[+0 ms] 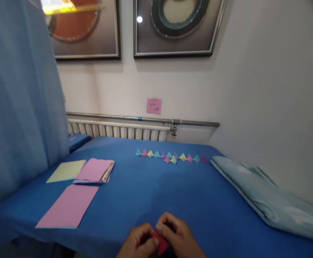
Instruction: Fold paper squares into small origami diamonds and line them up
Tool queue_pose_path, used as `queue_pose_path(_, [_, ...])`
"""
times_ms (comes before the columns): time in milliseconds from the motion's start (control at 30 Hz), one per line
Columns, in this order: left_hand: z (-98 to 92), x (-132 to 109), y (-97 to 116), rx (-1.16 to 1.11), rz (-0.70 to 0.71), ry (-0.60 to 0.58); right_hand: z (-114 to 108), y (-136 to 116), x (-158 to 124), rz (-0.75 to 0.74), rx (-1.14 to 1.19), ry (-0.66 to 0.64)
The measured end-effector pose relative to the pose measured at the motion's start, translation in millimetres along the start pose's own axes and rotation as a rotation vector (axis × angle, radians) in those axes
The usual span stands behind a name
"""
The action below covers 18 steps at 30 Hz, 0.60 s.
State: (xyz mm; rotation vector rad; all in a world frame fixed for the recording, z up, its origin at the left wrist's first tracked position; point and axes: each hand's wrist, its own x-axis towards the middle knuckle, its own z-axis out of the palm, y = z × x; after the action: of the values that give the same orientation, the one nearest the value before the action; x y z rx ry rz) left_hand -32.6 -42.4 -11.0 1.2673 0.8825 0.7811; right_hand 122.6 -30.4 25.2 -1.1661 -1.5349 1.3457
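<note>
At the near edge of the blue-covered table, a small folded piece of red paper (161, 243) is pinched between both of my hands. My left hand (140, 240) grips its left side with thumb and fingers. My right hand (176, 234) holds its upper right, thumb and forefinger bent together. Part of the paper is hidden behind the fingers. Farther back lies a row of small folded paper pieces (182, 157) in pink, yellow, teal, purple and green, with a couple set just in front of the row.
Left on the blue table cover (129, 193) are a large pink sheet stack (69, 206), a smaller pink-topped stack (93, 169) and yellow paper (66, 171). Folded pale-blue cloth (266, 197) lies right. A blue curtain (19, 89) hangs left; a radiator (119, 130) and pipe stand behind.
</note>
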Motion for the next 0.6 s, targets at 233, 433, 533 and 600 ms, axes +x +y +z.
queue_pose_path(233, [4.1, 17.2, 6.1, -0.117, -0.18, 0.279, -20.2, 19.9, -4.9, -0.281, -0.239, 0.25])
queue_pose_path(433, [2.3, 24.9, 9.1, -0.175, -0.249, 0.282, -18.2, 28.8, -16.1, -0.658, -0.624, 0.104])
queue_pose_path(533, [3.8, 24.2, 11.5, -0.207, -0.269, 0.269, -13.6, 29.3, -16.7, -0.747, -0.762, 0.096])
queue_pose_path(600, [4.4, 24.0, 10.9, -0.217, -0.282, 0.264, -13.2, 28.4, -15.8, -0.769, -0.842, 0.096])
